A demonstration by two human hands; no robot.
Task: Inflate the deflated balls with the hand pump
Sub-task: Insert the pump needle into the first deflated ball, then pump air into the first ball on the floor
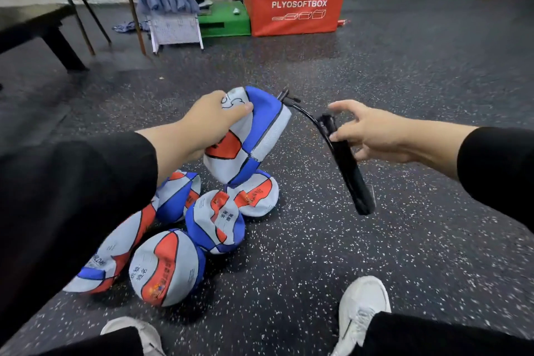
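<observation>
Left hand (213,121) pinches the floppy ball (254,136); pump (346,165) at its 3 o'clock, long axis 11-to-5, right hand's (375,136) half-spread fingers probably barely holding it.

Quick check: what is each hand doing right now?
Left hand: grips a deflated ball, held up off the floor.
Right hand: fingers spread, thumb and fingers loosely around the black hand pump.
</observation>
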